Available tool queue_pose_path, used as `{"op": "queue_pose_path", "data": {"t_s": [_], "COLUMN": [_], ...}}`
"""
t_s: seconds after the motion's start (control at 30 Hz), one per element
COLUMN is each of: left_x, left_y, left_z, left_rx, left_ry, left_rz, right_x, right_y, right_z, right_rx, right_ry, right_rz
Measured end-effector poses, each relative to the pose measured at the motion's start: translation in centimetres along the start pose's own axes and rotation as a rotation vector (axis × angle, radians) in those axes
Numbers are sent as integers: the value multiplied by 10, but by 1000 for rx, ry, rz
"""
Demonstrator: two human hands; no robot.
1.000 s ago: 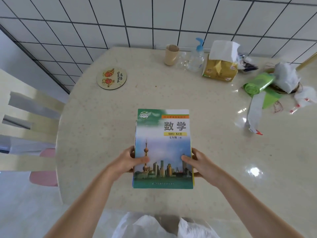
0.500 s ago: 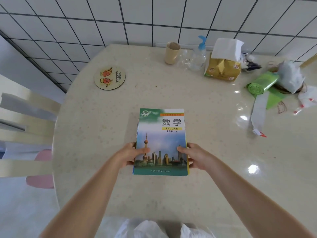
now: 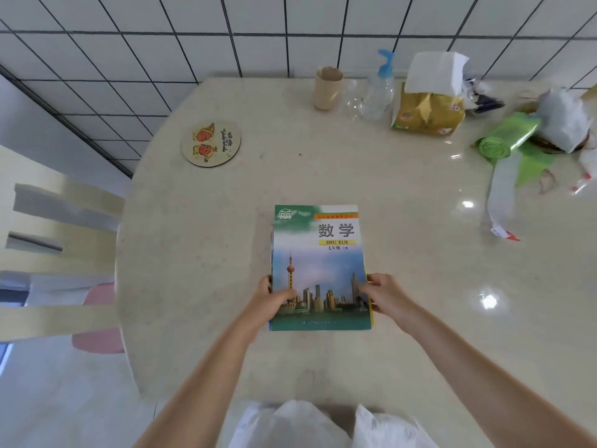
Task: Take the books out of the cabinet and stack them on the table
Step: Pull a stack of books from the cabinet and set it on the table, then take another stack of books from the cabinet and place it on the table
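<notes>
While both hands held its near end, the stack of books (image 3: 319, 270) lay flat on the desk (image 3: 420, 286), a little toward the person from the desk's middle, the mathematics textbook with a skyline cover on top. A second earlier the same stack had sat closer to the person's body with its near end seemingly lifted; now it had been slid forward and settled, its lower edge resting on the surface. The left hand (image 3: 269, 300) gripped the left edge, thumb laid over the cover and the other fingers tucked under or behind the spines. The right hand (image 3: 386, 295) pinched the right edge in the same way, thumb on top. Slim coloured edges showing along the left and right sides suggested more than one book beneath the top one, though how many could not be told.

Judging from this, the set-down looked nearly finished: the books seemed to bear their own weight, and what remained was probably to square the edges and let go. The cabinet was not in view, so whether more books waited there could not be said. At the far side stood a cup (image 3: 328, 88), a pump bottle (image 3: 378, 92) and a tissue pack (image 3: 428, 108), well apart from the stack, with a round coaster (image 3: 211, 143) to the left.
</notes>
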State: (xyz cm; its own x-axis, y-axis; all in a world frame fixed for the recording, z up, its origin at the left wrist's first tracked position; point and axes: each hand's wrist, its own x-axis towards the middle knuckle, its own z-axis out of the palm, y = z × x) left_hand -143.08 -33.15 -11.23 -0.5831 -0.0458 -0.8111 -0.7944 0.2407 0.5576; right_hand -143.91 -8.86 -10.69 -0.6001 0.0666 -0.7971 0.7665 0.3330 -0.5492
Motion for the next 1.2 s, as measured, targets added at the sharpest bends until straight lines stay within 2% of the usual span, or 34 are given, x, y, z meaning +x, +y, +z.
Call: {"op": "queue_pose_path", "data": {"t_s": [0.17, 0.27, 0.37, 0.47, 0.53, 0.67, 0.83, 1.0, 1.13, 1.2], "left_x": [-12, -18, -21, -26, -30, -48, -94, -141, -188, -213], "left_y": [-5, -2, 3, 13, 21, 24, 6, -44, -105, -142], "left_z": [-8, -13, -10, 6, 24, 68, 134, 206, 257, 279], "left_rx": [60, 111, 242, 254, 301, 469, 748, 942, 1085, 1123], "left_ry": [-5, 90, 273, 321, 251, 59, -301, -536, -711, -786], "left_rz": [84, 172, 371, 614, 713, 795, 994, 1120, 1155, 1147], "right_x": [-20, -28, -39, -56, -70, -102, -157, -222, -288, -324], "right_y": [6, 15, 32, 54, 73, 114, 175, 260, 337, 376], "right_z": [13, 17, 15, 8, 2, -10, -8, 11, 34, 48], "right_rx": [-130, -241, -249, -203, -156, -107, 34, 168, 236, 254], "right_ry": [85, 182, 249, 308, 366, 467, 662, 853, 978, 991], "right_rz": [-91, -114, -81, -109, -150, -183, -155, -106, 3, 52]}}
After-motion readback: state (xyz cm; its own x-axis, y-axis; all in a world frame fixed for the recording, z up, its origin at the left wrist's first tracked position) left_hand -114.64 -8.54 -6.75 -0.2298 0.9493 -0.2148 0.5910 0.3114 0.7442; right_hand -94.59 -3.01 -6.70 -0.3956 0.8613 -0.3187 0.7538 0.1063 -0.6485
